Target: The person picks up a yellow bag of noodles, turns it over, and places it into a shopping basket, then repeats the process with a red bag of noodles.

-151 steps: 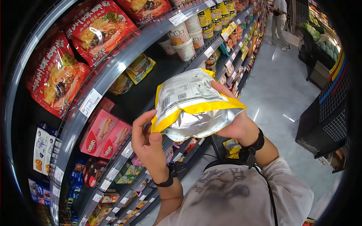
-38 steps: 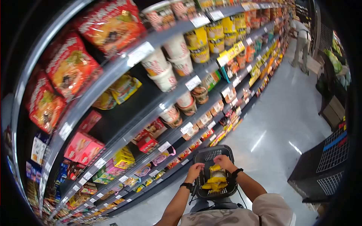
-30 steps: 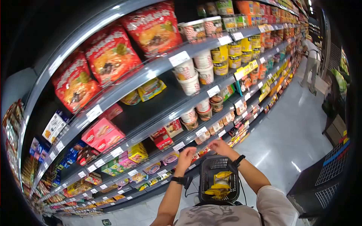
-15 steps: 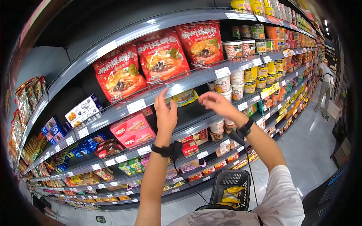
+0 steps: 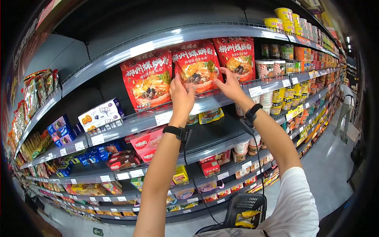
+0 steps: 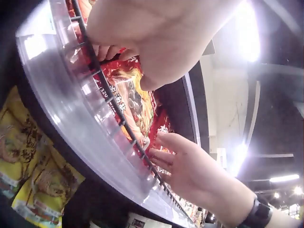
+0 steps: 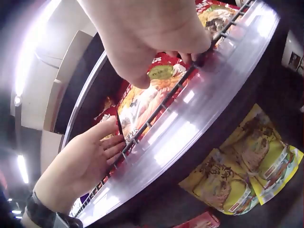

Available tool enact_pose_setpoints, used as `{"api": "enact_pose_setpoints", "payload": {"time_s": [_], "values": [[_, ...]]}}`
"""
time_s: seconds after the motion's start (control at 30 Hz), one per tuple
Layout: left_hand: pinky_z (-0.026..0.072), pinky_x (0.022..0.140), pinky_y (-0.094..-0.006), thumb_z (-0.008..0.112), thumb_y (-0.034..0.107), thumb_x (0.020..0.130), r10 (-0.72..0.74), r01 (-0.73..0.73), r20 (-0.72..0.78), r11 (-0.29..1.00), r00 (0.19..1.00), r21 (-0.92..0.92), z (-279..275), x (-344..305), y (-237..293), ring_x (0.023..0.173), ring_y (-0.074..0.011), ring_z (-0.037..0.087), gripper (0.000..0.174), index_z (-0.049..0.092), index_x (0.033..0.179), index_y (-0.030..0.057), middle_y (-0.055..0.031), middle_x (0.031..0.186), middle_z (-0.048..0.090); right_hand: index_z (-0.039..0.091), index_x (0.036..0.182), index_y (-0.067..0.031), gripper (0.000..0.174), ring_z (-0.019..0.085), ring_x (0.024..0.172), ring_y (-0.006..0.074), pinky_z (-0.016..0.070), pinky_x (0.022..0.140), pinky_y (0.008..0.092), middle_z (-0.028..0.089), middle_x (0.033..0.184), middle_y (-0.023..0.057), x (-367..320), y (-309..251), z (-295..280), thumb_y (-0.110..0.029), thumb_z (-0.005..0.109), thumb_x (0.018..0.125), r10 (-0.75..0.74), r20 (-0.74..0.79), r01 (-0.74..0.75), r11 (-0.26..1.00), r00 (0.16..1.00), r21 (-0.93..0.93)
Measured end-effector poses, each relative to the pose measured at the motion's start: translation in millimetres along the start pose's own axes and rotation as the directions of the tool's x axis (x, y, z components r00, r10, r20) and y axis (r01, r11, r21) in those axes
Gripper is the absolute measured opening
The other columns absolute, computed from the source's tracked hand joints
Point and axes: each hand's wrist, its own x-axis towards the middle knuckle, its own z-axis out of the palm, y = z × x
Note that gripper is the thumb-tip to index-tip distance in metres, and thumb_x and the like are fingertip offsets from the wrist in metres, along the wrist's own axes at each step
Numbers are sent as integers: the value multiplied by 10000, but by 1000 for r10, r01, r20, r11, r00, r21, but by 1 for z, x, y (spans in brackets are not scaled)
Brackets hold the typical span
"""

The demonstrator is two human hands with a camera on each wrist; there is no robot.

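Note:
Three red noodle bags stand side by side on a shelf in the head view. At the middle red noodle bag [image 5: 196, 69], my left hand [image 5: 181, 98] lies along its left edge, thumb over the front. Opposite it, my right hand [image 5: 232, 87] reaches the right edge, fingertips at the gap beside the right red bag [image 5: 239, 59]. The left red bag [image 5: 147, 83] stands beside my left fingers. Both wrist views show the hands on either side of the bag's printed front [image 6: 135, 97], just behind a low wire guard [image 7: 166, 97]. Some fingertips are hidden.
A clear shelf-edge strip [image 5: 205, 103] runs below the bags. Yellow packets [image 5: 211, 115] and pink wafer boxes [image 5: 146, 142] sit lower, cup noodles [image 5: 264, 68] to the right. A black basket [image 5: 249, 199] holds yellow packages [image 5: 246, 219]. Another person [image 5: 347, 100] stands down the aisle.
Earlier both hands held a yellow-and-silver package, which is out of them by the later frames; yellow packages show in the basket. The hands then rose to the middle red bag.

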Motion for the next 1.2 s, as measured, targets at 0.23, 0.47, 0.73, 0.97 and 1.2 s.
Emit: {"api": "enact_pose_setpoints", "payload": {"time_s": [0.23,0.47,0.73,0.97,1.2], "values": [[402,1029,-465,641,335,911,-106,108,32,993,994,-39,3,13,8,1227,-465,480,792,248,1455,-84,-344,1339,441,343,1422,62,840,567,1152,376,293,1037,492,629,1202,222,3,0,37,-411,707,831,186,-64,-196,956,980,-217],[423,978,-461,720,182,826,-120,116,29,987,992,112,9,12,8,1129,-420,531,933,134,1503,-80,-267,1213,526,561,1138,-78,429,616,1019,293,283,983,438,679,1019,132,0,1,26,-320,719,821,203,62,-187,961,977,-203],[446,931,-439,736,135,799,-110,103,124,993,986,62,9,13,-4,1056,-374,560,693,399,1376,-46,-200,1104,570,647,911,-116,183,627,891,247,318,943,404,675,827,65,-3,6,18,-259,716,820,148,139,-146,989,979,-22],[465,905,-429,721,133,810,-113,111,140,994,984,24,8,13,-7,1025,-359,579,419,529,1149,-21,-208,1089,571,667,925,-22,201,643,754,172,498,740,344,682,784,90,-5,8,10,-205,705,853,47,123,-56,996,991,73],[478,892,-422,699,197,848,-155,129,150,978,977,166,6,16,-4,1016,-349,600,418,531,1152,-35,-217,1092,583,572,1119,-19,337,566,1012,331,421,951,411,596,1036,170,6,2,-10,-153,693,836,85,-324,-46,991,942,127]]}}
